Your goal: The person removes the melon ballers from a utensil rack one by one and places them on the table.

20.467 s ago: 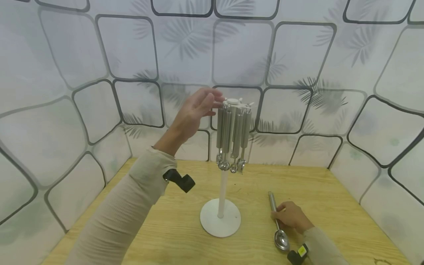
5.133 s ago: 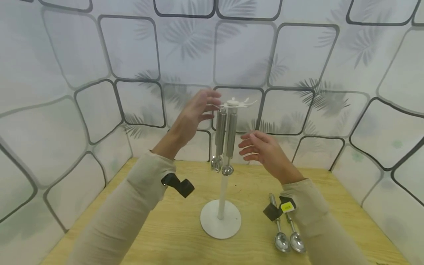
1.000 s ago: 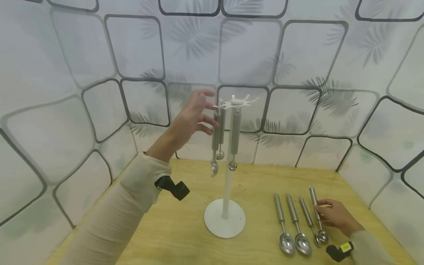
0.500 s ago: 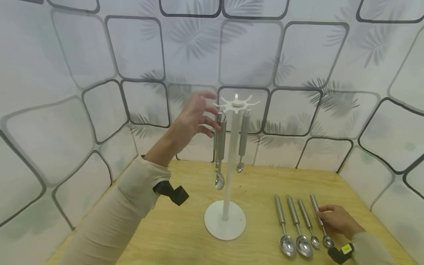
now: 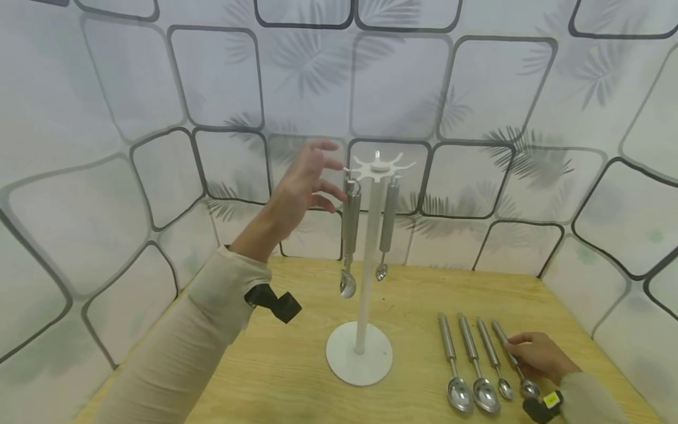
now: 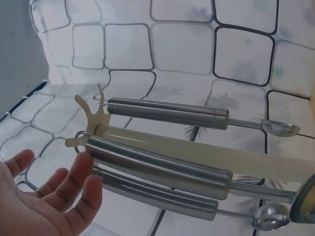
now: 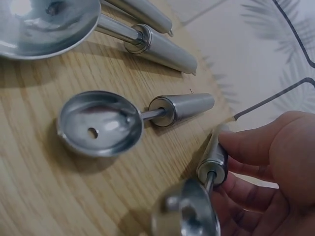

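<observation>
As the right hand (image 5: 541,355) pinches a round-bowled scoop (image 7: 212,166) well right of the white stand (image 5: 364,306), the left hand (image 5: 296,191), fingers spread, is just beside a hanging scoop (image 5: 353,227), handle vertical, at the stand's left.

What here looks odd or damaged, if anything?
On the table, the third spoon from the left seems to have a small hole in its bowl: odd, since contents could leak, though perhaps intended.
</observation>
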`<control>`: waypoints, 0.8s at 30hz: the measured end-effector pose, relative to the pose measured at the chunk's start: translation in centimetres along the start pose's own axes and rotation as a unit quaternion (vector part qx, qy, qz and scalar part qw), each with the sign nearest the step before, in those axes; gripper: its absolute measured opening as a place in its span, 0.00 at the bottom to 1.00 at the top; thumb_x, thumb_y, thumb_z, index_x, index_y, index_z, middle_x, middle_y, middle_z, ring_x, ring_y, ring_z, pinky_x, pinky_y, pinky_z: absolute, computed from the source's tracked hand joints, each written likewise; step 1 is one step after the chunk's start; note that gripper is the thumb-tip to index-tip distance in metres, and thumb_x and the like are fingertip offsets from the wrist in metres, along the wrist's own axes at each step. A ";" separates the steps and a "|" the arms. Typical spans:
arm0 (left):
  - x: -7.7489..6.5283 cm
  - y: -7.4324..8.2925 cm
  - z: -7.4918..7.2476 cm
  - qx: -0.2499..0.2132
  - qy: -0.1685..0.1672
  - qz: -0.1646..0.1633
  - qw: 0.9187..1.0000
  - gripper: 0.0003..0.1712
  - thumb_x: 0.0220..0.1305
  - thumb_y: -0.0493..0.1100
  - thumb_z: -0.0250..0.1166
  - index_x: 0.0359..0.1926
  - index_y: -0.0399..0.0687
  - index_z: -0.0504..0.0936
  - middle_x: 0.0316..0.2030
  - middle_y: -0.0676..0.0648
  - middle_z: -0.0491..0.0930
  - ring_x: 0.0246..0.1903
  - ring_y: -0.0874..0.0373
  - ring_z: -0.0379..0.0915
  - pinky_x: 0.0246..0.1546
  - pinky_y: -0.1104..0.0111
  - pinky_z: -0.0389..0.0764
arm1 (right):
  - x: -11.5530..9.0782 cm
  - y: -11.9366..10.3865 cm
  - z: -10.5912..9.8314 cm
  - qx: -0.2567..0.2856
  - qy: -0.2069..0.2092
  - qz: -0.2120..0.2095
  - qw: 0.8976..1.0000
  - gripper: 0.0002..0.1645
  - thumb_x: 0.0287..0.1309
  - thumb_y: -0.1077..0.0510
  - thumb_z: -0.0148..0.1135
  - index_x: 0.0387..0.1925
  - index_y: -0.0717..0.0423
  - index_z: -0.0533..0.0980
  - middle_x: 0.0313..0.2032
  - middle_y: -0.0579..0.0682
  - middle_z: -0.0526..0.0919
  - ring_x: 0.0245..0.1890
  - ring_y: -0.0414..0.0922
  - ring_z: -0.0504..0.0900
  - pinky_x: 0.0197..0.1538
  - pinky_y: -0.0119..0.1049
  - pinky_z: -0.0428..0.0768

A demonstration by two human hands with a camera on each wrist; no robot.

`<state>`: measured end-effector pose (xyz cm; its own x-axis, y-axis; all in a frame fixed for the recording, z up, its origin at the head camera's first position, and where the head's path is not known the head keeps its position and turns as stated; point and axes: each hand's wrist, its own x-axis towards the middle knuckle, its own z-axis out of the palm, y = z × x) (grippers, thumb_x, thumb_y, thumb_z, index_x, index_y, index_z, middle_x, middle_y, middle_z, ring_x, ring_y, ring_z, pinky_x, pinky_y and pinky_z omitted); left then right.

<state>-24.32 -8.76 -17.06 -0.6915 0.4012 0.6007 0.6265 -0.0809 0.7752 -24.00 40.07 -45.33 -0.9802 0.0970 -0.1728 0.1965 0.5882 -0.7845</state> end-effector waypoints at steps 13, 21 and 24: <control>0.8 -0.4 -0.5 0.020 -0.001 -0.021 1.000 0.29 0.76 0.54 0.33 0.67 0.41 0.56 0.60 0.36 0.65 0.38 0.43 0.75 0.35 0.57 0.79 | -0.3 -0.6 0.1 -0.015 -0.007 -0.013 1.000 0.23 0.60 0.60 0.61 0.47 0.79 0.70 0.29 0.52 0.79 0.29 0.46 0.78 0.32 0.40 0.81; 2.0 -1.2 -0.6 0.031 0.008 -0.011 0.999 0.30 0.75 0.52 0.34 0.66 0.37 0.60 0.56 0.33 0.68 0.46 0.45 0.69 0.42 0.57 0.75 | -0.4 -0.8 0.2 -0.023 -0.010 -0.012 1.000 0.21 0.61 0.61 0.61 0.45 0.79 0.70 0.29 0.52 0.78 0.29 0.46 0.78 0.32 0.40 0.81; 2.2 -1.4 -0.5 0.033 -0.004 -0.005 0.999 0.31 0.75 0.53 0.33 0.66 0.36 0.59 0.60 0.33 0.66 0.53 0.44 0.68 0.49 0.56 0.74 | -0.4 -0.8 0.2 -0.034 -0.012 -0.014 0.999 0.21 0.62 0.60 0.60 0.45 0.78 0.71 0.30 0.52 0.78 0.30 0.47 0.78 0.33 0.40 0.81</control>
<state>-26.94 -8.25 -16.75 -0.6949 0.4083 0.5919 0.6427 -0.0165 0.7659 -23.75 39.42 -44.79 -0.9841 0.0620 -0.1663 0.1668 0.6436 -0.7469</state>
